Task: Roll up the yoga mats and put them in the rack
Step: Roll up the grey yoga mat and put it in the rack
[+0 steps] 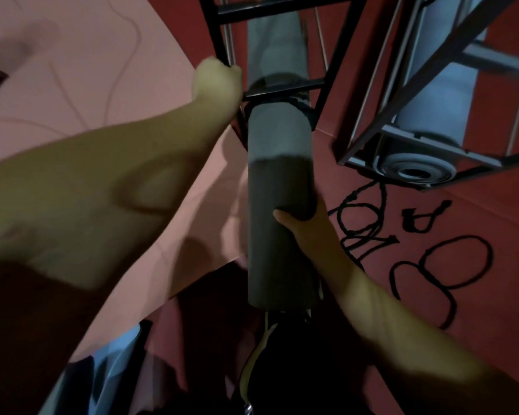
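Mat (279, 187) at 12 o'clock, part-way into rack (285, 85) | right hand (309, 220) fingers grip mat's underside; left hand (218, 82) fist closed on rack frame | advice: steady rack, keep roll tight, slide straight through | far end hidden behind bars; left fingers blurred.

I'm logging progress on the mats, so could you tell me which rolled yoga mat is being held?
The dark grey rolled mat at centre: the right hand grips it, its top entering the black rack.
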Demonstrator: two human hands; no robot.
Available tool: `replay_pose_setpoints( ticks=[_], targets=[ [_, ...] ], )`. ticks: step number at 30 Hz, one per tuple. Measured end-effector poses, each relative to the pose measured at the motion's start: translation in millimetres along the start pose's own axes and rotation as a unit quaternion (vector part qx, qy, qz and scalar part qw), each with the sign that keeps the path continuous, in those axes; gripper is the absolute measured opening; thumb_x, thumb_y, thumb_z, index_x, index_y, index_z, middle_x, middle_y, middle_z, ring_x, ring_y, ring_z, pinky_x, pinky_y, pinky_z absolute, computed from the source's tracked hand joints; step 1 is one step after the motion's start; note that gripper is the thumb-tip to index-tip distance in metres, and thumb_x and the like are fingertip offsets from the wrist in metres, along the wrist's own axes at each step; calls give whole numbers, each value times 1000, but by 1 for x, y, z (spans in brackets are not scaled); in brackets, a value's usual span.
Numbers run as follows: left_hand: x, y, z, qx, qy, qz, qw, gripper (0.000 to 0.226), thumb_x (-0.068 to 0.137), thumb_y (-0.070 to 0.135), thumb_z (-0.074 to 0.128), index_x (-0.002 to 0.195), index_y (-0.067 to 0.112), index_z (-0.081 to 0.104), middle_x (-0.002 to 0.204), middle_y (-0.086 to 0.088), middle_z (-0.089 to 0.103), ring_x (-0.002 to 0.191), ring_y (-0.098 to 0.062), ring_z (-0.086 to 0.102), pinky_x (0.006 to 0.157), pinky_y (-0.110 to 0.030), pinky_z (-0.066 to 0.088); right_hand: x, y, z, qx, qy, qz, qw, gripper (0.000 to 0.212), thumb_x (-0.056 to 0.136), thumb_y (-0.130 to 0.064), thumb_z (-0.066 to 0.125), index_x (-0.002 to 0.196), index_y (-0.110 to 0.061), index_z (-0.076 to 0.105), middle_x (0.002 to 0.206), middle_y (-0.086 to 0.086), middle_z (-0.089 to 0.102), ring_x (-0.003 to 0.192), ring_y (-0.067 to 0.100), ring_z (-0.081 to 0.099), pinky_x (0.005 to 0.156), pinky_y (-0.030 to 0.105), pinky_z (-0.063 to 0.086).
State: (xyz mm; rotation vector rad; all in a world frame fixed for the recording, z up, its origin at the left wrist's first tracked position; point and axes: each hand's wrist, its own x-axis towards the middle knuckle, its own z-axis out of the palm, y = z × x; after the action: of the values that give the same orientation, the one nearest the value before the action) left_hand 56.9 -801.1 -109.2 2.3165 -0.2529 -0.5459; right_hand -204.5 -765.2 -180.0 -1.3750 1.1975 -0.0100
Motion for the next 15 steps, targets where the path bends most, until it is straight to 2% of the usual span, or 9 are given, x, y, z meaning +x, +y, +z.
replay_pose_setpoints(
  ticks=[2,4,7,9,12,13,15],
  targets=[
    [-8,-2,-3,46,-20,29,998,28,93,15,49,104,-7,63,115,-30,64,105,-45,62,78,-49,52,12,-15,-8,-4,0,-8,1000,97,79,-42,78,153,-25,19,151,3,39,132,28,45,103,38,41],
    [-16,-9,-7,68,-35,47,996,24,92,15,51,91,-6,62,110,-32,65,100,-46,62,77,-51,52,24,-32,-11,-20,14,-12,1000,93,79,-43,78,151,-22,24,146,4,44,128,28,49,100,35,42],
    [-20,-15,-18,53,-38,41,997,30,90,17,53,98,-8,67,100,-29,68,91,-43,66,75,-50,55,49,-56,-11,-31,49,-52,997,85,75,-43,82,144,-21,38,133,1,57,119,24,56,96,33,45],
    [-18,-18,-26,42,-45,28,998,30,89,18,54,99,-7,68,97,-27,70,89,-41,68,77,-49,56,67,-74,-10,-29,66,-52,996,89,74,-45,81,147,-23,35,132,0,57,119,23,56,98,34,46],
    [-21,-18,-28,63,-78,32,994,32,90,18,54,102,-8,69,100,-27,70,94,-41,67,83,-49,55,83,-86,-8,-32,72,-32,996,100,75,-45,80,153,-22,22,144,3,50,127,24,52,105,33,42],
    [-23,-18,-25,76,-90,40,992,32,91,17,54,103,-9,68,103,-28,69,96,-42,66,84,-49,54,85,-81,-7,-19,67,-27,997,99,76,-42,81,153,-19,24,141,3,52,124,23,54,102,30,46],
    [-24,-15,-20,91,-95,56,990,32,92,16,53,107,-8,67,108,-27,68,101,-41,64,88,-48,51,77,-69,-6,-7,70,-18,997,90,74,-35,83,147,-12,35,128,2,58,114,21,60,83,20,53]
  ],
)
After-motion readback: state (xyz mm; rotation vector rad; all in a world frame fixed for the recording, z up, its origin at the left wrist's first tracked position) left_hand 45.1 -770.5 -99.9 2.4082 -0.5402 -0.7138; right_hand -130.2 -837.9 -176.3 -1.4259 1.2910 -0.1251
